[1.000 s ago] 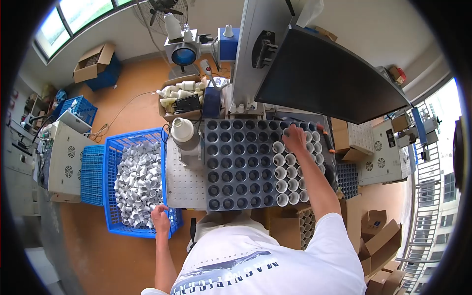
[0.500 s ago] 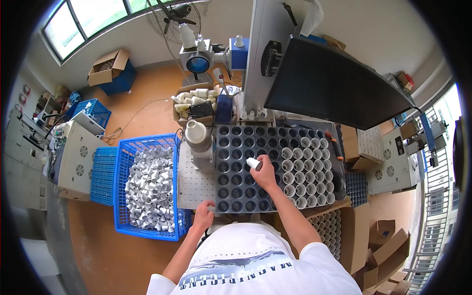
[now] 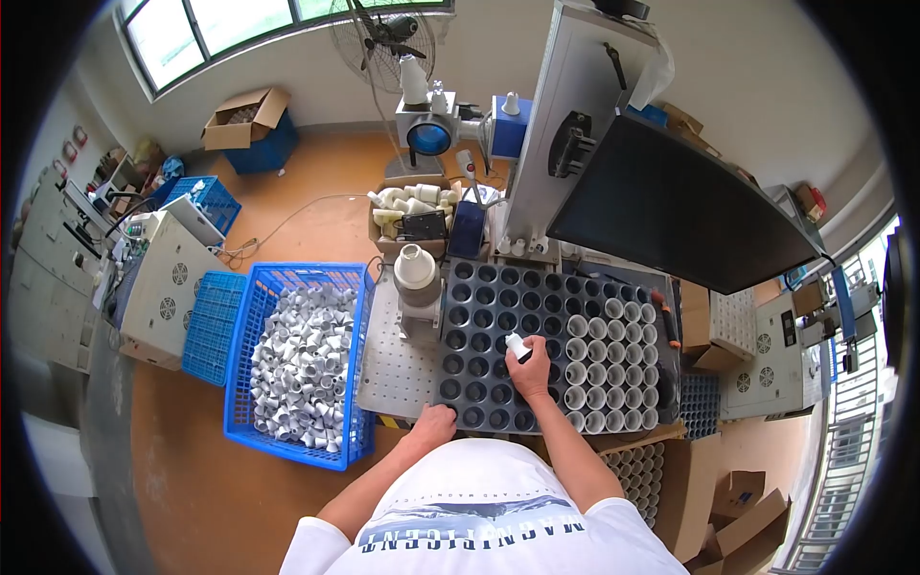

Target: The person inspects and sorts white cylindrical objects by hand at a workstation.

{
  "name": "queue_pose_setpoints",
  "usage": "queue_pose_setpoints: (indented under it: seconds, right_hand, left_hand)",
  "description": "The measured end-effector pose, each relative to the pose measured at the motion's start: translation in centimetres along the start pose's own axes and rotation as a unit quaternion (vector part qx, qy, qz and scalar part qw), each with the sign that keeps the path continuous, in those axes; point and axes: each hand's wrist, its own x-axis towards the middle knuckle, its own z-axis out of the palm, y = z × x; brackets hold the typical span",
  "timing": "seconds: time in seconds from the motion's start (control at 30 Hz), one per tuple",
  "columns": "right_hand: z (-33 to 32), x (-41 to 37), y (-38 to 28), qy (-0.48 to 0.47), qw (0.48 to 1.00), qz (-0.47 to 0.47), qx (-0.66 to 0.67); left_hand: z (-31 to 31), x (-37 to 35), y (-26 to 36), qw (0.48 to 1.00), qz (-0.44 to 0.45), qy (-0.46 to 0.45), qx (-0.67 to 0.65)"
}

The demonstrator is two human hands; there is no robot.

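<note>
My right hand [image 3: 530,372] is closed around a white tapered plastic cup with a narrow neck [image 3: 517,346], holding it over the middle of the black tray [image 3: 463,340] with round holes. White cups [image 3: 596,352] of a similar kind stand in rows, open ends up, in the tray's right part. Around my right hand, the holes hold no white cups. My left hand [image 3: 436,425] lies at the tray's front left corner, fingers curled; whether it grips the edge is hidden.
Left of the tray are a perforated metal plate [image 3: 398,369] and a fixture with a white cone [image 3: 415,267] on top. A blue basket [image 3: 237,383] of loose white parts stands farther left. A monitor [image 3: 680,201] overhangs the back right. An open carton [image 3: 692,494] sits at front right.
The view has shifted, so the scene sits farther right and lower. My left hand has come closer to the tray's corner. My right hand still holds the cup, slightly nearer my body.
</note>
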Motion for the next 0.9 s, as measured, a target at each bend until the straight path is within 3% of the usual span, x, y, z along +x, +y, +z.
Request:
queue_pose_setpoints:
  seconds: [0.2, 0.3, 0.5, 0.8, 0.9]
  right_hand:
    - [-0.1, 0.2, -0.3, -0.005, 1.000, 0.003, 0.004]
    - [-0.1, 0.3, -0.3, -0.002, 1.000, -0.004, 0.002]
    - [0.1, 0.3, -0.2, 0.002, 1.000, 0.001, 0.008]
    - [0.1, 0.4, -0.2, -0.004, 1.000, 0.001, -0.002]
    - [0.1, 0.5, -0.2, -0.007, 1.000, 0.005, 0.002]
  left_hand:
    - [0.3, -0.1, -0.4, 0.998, -0.012, 0.030, -0.054]
    - [0.1, -0.2, -0.2, 0.974, -0.075, 0.057, -0.206]
    - [1.9, -0.4, -1.4, 0.934, -0.077, 0.141, -0.320]
    - [2.4, 0.1, -1.7, 0.971, -0.053, 0.169, -0.164]
    - [2.4, 0.1, -1.7, 0.971, -0.054, 0.164, -0.166]
